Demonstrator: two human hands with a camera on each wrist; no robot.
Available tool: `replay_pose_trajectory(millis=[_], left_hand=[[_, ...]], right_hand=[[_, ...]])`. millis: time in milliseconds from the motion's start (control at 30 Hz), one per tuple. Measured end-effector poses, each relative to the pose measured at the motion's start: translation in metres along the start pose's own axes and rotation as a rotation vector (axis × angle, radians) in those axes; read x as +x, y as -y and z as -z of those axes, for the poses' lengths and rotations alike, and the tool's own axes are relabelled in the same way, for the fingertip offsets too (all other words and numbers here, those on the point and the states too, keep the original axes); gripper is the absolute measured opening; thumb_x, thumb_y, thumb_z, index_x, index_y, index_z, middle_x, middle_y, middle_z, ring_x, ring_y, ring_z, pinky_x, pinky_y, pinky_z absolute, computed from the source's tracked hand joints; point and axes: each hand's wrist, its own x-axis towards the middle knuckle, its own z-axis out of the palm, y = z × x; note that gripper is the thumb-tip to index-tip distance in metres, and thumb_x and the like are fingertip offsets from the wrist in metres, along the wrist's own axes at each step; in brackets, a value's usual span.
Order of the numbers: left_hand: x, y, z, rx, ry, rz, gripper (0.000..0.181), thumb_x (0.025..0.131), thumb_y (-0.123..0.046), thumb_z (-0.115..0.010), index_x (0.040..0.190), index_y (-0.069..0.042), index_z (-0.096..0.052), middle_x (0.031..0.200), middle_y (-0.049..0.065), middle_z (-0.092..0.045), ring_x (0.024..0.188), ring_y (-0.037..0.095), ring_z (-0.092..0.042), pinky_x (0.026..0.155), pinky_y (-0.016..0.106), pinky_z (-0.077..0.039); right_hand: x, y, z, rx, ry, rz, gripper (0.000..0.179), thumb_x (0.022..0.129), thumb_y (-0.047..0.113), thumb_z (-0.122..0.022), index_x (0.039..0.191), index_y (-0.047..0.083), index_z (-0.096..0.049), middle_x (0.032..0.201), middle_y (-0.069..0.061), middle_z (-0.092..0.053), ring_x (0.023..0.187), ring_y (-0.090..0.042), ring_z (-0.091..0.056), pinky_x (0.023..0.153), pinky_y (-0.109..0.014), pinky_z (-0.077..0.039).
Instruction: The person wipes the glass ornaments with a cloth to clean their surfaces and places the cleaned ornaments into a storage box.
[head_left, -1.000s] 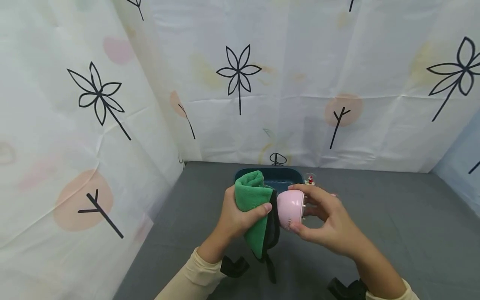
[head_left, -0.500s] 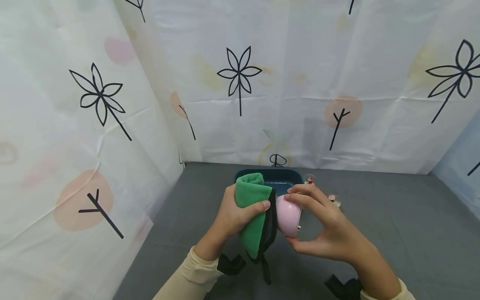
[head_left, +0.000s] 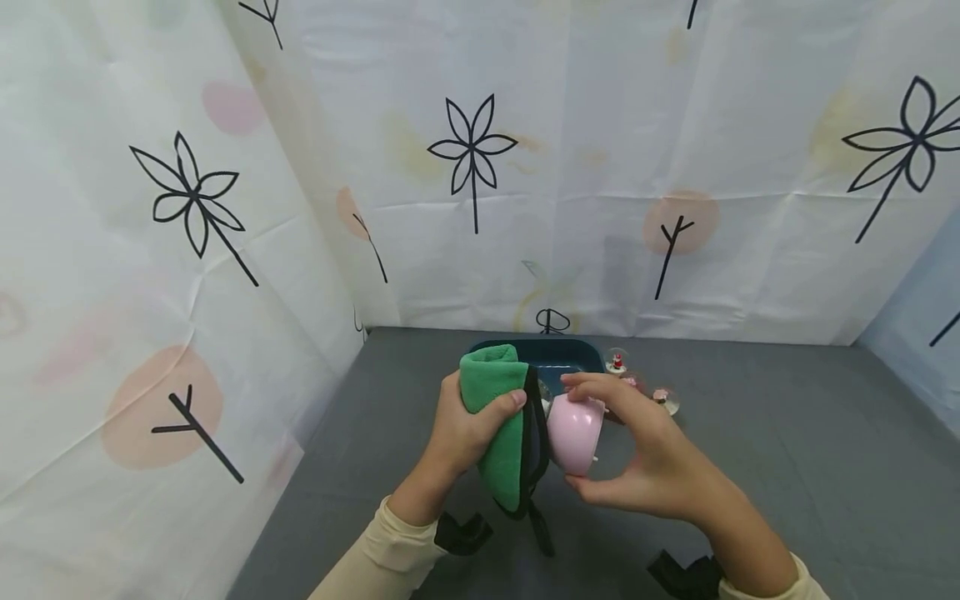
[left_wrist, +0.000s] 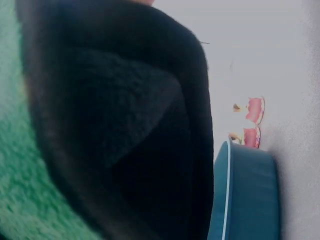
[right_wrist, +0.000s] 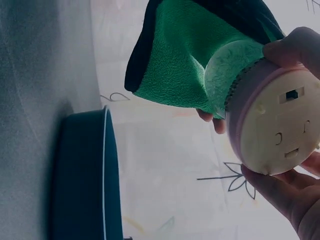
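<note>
Head view, lower centre: our right hand [head_left: 648, 454] pinches the pink snow globe [head_left: 574, 435]; our left hand [head_left: 459, 427] grips the green cloth [head_left: 491, 382] right beside the dome [right_wrist: 230, 72], contact unclear. Probably the wiping step. Next move likely calls for steady globe, light cloth pressure.

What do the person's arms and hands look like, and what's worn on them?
The left hand and right hand are both ungloved. The left sleeve is plain cream fabric, wrinkled near its end; the right sleeve, mostly out of frame, is cream too. A blocky black piece shows by the left sleeve's end, a similar black piece by the right's.
</note>
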Motion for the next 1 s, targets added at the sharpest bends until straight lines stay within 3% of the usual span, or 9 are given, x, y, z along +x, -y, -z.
replay_pose_trajectory(millis=[167, 367, 500, 700, 867, 1000], left_hand=[[0.000, -0.001, -0.001, -0.009, -0.031, 0.004, 0.030, 0.089, -0.024, -0.074, 0.108, -0.001, -0.074, 0.089, 0.016, -0.075, 0.071, 0.014, -0.073, 0.063, 0.038, -0.065], [0.001, -0.001, -0.002, -0.035, -0.044, 0.040, 0.027, 0.092, -0.024, -0.071, 0.102, 0.000, -0.072, 0.081, 0.008, -0.072, 0.064, 0.014, -0.072, 0.060, 0.038, -0.065], [0.002, -0.002, -0.002, -0.060, -0.055, 0.056, 0.026, 0.093, -0.024, -0.070, 0.099, 0.001, -0.071, 0.078, 0.004, -0.070, 0.062, 0.014, -0.071, 0.059, 0.037, -0.064], [0.001, -0.003, -0.001, -0.024, -0.069, 0.034, 0.029, 0.091, -0.024, -0.074, 0.109, -0.002, -0.074, 0.089, 0.012, -0.075, 0.070, 0.015, -0.073, 0.064, 0.037, -0.066], [0.000, -0.002, -0.001, 0.026, -0.043, 0.011, 0.034, 0.088, -0.027, -0.076, 0.114, -0.004, -0.074, 0.095, 0.016, -0.076, 0.076, 0.015, -0.074, 0.067, 0.037, -0.065], [0.000, -0.001, 0.000, -0.007, -0.034, 0.023, 0.038, 0.089, -0.026, -0.075, 0.119, -0.003, -0.073, 0.101, 0.017, -0.076, 0.081, 0.015, -0.075, 0.071, 0.037, -0.066]], right_hand=[[-0.001, 0.001, -0.002, 0.020, -0.001, -0.107, 0.100, 0.061, 0.015, -0.105, 0.148, 0.008, -0.055, 0.145, -0.005, -0.063, 0.128, -0.012, -0.064, 0.100, -0.018, -0.057], [-0.002, 0.001, -0.005, 0.013, -0.017, -0.112, 0.097, 0.066, 0.023, -0.104, 0.150, 0.010, -0.057, 0.145, -0.005, -0.065, 0.126, -0.010, -0.066, 0.098, -0.016, -0.058], [-0.001, 0.003, -0.008, -0.003, -0.020, -0.130, 0.094, 0.071, 0.025, -0.101, 0.152, 0.013, -0.055, 0.142, -0.002, -0.067, 0.117, -0.009, -0.069, 0.087, -0.022, -0.063], [0.002, 0.005, -0.013, -0.012, -0.004, -0.223, 0.086, 0.073, 0.025, -0.098, 0.149, 0.016, -0.057, 0.130, 0.003, -0.071, 0.096, -0.004, -0.071, 0.074, -0.028, -0.065], [0.001, 0.006, -0.014, 0.026, 0.033, -0.303, 0.080, 0.067, 0.019, -0.099, 0.139, 0.020, -0.063, 0.129, 0.005, -0.071, 0.097, -0.006, -0.071, 0.075, -0.027, -0.064], [0.001, 0.004, -0.013, 0.086, 0.018, -0.326, 0.074, 0.065, 0.014, -0.099, 0.131, 0.022, -0.066, 0.121, 0.007, -0.071, 0.093, -0.008, -0.071, 0.074, -0.029, -0.065]])
